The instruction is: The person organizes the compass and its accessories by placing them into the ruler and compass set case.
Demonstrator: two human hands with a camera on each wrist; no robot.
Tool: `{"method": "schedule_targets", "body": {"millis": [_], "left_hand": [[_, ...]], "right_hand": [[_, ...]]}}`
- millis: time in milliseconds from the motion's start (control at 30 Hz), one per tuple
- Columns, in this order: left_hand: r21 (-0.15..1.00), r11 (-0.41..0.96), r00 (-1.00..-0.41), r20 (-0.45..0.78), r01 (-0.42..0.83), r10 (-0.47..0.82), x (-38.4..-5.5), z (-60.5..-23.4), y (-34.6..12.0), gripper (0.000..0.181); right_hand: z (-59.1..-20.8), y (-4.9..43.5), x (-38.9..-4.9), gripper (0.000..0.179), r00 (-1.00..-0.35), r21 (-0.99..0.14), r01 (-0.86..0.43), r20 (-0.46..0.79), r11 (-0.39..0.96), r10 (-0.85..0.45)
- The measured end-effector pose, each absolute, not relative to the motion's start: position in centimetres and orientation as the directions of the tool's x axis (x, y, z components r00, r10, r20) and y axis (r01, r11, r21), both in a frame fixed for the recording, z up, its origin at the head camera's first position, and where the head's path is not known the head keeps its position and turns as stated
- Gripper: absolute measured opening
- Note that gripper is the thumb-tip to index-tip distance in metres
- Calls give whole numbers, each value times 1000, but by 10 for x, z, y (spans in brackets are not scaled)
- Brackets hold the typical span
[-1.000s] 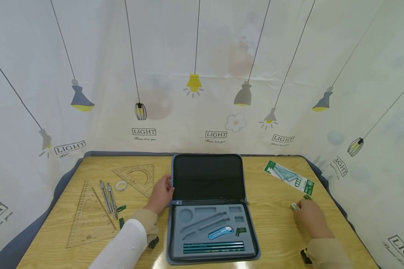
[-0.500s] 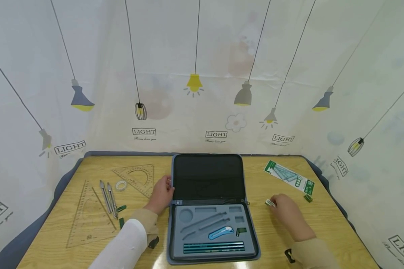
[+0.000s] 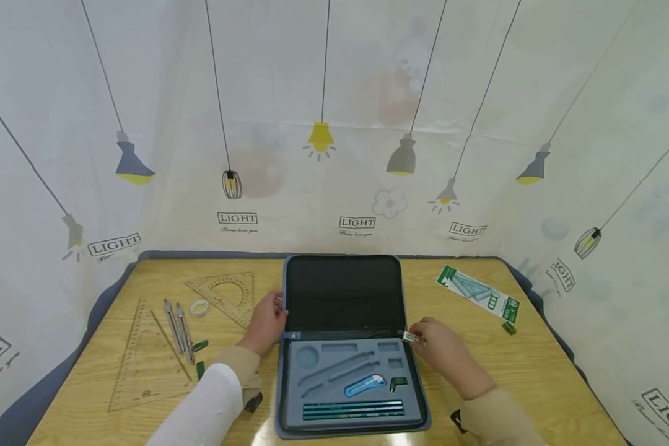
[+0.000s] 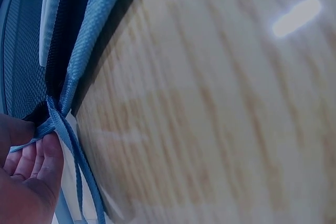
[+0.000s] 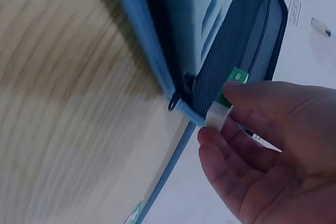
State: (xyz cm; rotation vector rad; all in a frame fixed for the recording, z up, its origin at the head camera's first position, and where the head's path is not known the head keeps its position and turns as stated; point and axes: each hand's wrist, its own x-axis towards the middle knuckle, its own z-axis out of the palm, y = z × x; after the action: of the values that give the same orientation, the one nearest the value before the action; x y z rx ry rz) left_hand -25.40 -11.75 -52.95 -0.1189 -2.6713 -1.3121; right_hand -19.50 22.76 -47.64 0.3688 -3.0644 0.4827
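A blue zip-up case lies unfolded in the head view, its dark mesh lid (image 3: 342, 294) raised at the back. In its grey foam insert (image 3: 295, 396) sit a light blue utility knife (image 3: 365, 386), a small dark green piece (image 3: 398, 384) and several dark green pencils (image 3: 352, 409); other slots are bare. My left hand (image 3: 264, 322) pinches the lid's left edge by the blue fabric binding (image 4: 50, 124). At the case's right edge, near the hinge, my right hand (image 3: 448, 350) pinches a white eraser with a green sleeve (image 5: 239, 75) between thumb and fingers.
Left of the case lie a set square (image 3: 228, 294), a larger set square (image 3: 145, 371), two metal compasses (image 3: 173, 325), a whitish ring (image 3: 199, 308) and small green pieces (image 3: 200, 345). To the right are a green-and-white packet (image 3: 479, 294) and a small green block (image 3: 509, 328).
My right hand has carried the eraser leftward from beside the packet to the case's right edge, leaving the small green block behind. The left hand keeps its place on the lid.
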Motion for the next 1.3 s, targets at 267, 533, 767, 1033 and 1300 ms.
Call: {"method": "schedule_targets", "body": {"millis": [267,533,767,1033,1300], "left_hand": [[784,607,-985,172,132,-8,-253,-527,-117,34],[781,608,-984,177,139,-1,-253,-528,-117,34],[775,607,-975,222,176,0,-253,-528,-117,32],[775,605,-974,226,184,7,-253,-529,-117,32],[786,595,-977,212,169,-3,-254,-529,-118,33]], "right_hand": [[-485,203,-197,14,-917,-233,-397,82,888,-389],[-494,195,-201,21,-906,-193,-422,61,886,-419],[-494,193,-202,16,-884,-166,-467,91,868,-458],[-498,199,-202,14,-873,-209,-487,101,848,-477],[-503,205,-203,12,-864,-221,-503,117,836,-489]]}}
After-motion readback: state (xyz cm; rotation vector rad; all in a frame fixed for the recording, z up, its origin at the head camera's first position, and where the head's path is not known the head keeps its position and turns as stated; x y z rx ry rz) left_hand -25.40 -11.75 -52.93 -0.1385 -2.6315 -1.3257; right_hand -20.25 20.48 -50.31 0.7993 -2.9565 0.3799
